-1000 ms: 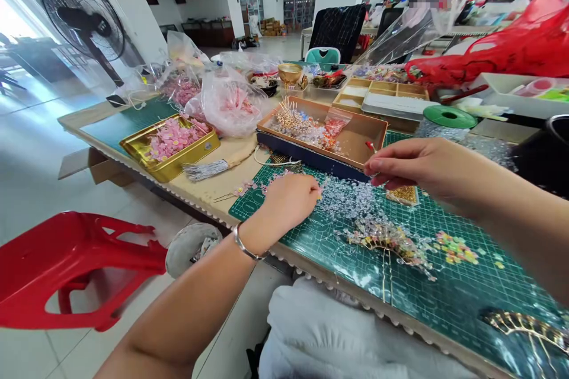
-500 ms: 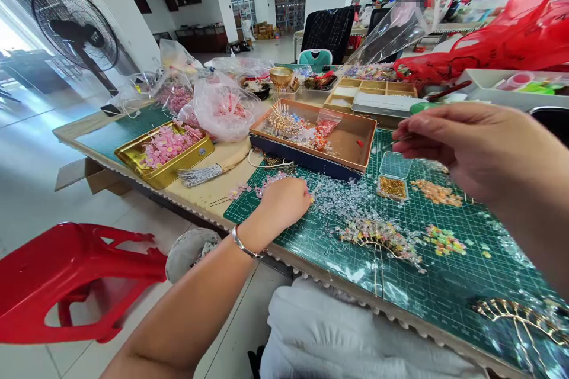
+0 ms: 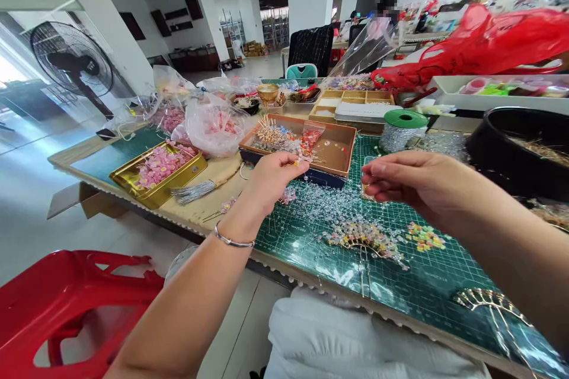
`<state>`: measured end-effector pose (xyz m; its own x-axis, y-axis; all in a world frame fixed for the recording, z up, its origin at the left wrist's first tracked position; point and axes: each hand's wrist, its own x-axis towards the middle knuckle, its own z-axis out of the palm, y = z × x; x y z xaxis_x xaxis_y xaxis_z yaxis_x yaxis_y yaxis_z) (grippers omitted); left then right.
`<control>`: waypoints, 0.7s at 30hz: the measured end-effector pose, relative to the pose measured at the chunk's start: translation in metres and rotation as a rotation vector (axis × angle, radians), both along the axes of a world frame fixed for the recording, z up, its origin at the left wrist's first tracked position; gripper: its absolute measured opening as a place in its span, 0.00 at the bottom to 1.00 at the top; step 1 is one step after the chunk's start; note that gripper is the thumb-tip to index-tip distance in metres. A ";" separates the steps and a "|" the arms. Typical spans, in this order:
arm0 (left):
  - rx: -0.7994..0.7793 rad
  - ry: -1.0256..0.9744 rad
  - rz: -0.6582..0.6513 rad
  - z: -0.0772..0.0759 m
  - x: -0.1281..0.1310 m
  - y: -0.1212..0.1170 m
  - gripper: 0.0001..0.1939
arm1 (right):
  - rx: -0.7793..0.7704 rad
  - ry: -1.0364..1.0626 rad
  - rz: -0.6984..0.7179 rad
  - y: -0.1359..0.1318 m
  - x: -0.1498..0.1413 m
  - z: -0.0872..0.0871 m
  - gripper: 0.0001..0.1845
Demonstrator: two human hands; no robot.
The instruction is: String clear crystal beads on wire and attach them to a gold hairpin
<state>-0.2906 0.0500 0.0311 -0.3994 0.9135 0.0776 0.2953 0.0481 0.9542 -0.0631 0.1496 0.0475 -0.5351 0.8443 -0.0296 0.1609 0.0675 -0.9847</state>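
Note:
My left hand [image 3: 269, 180], a silver bangle at its wrist, pinches a small yellowish bead piece [image 3: 297, 163] in front of the orange-lined box [image 3: 344, 157]. My right hand [image 3: 406, 177] is closed in a pinch above the green cutting mat [image 3: 311, 249]; whatever its fingertips hold is too fine to make out. It partly hides a small clear case of gold beads [image 3: 367, 192]. Below and between the hands lie loose clear beads [image 3: 322, 201] and a beaded hair comb [image 3: 367, 237]. Yellow-green petal beads [image 3: 425, 237] lie under my right forearm.
A bare gold comb [image 3: 489, 299] lies at the near right. Behind my right hand stand a green spool [image 3: 404, 119] and a black bowl [image 3: 493, 148]. To the left are a gold tin [image 3: 186, 166] of pink flowers, wires [image 3: 193, 190] and a red stool [image 3: 66, 284].
My left hand has risen from the mat with the small bead piece. My right hand has come left and down, closer to the left one. The view has shifted slightly.

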 end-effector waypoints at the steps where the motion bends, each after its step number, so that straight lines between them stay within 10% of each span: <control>1: -0.001 -0.030 -0.029 0.006 0.007 -0.002 0.10 | -0.048 0.028 0.020 -0.006 0.001 0.000 0.17; 7: -0.054 -0.262 -0.314 0.026 0.059 -0.032 0.09 | -0.185 0.181 0.038 -0.041 0.016 0.000 0.19; 21: -0.339 -0.397 -0.716 0.018 0.121 -0.078 0.11 | -0.422 0.273 0.075 -0.102 0.105 -0.016 0.12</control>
